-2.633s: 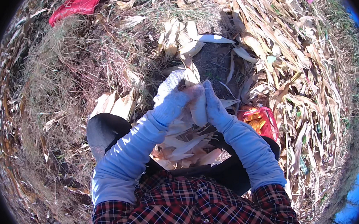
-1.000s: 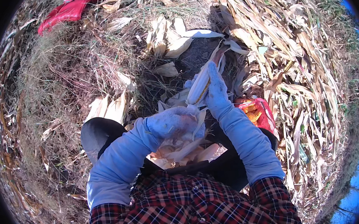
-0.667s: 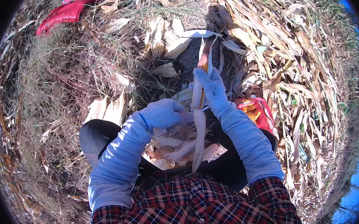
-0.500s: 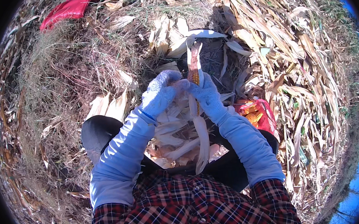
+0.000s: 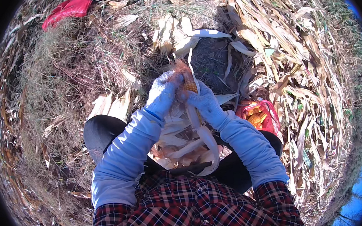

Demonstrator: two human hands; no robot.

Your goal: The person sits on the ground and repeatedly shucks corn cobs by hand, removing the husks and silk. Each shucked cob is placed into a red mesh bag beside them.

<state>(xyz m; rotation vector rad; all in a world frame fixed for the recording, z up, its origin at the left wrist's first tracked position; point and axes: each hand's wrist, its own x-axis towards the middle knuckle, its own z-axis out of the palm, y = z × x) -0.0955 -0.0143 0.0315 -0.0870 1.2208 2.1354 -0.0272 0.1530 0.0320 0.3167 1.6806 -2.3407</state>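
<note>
Between my two gloved hands is an ear of corn [image 5: 191, 86], yellow kernels showing, with reddish-brown silk [image 5: 181, 66] at its far end. My left hand [image 5: 163, 89], in a pale glove, is closed around the ear's upper left side by the silk. Around the lower right side of the ear my right hand [image 5: 205, 102] is closed, its thumb near the kernels. A long strip of pale husk [image 5: 209, 142] hangs from the ear toward my lap. Some of the fingers are hidden behind the ear.
A red mesh bag [image 5: 270, 118] with several yellow ears stands by my right knee. Loose husks [image 5: 176, 134] lie between my legs. Dry stalks [image 5: 276, 29] are heaped at the right. A red sack [image 5: 71, 10] lies far left, past dry grass [image 5: 59, 80].
My left hand has moved up and right onto the ear's tip. The husk that stood around the tip is pulled down, baring silk and kernels, and the hanging strip has swung right.
</note>
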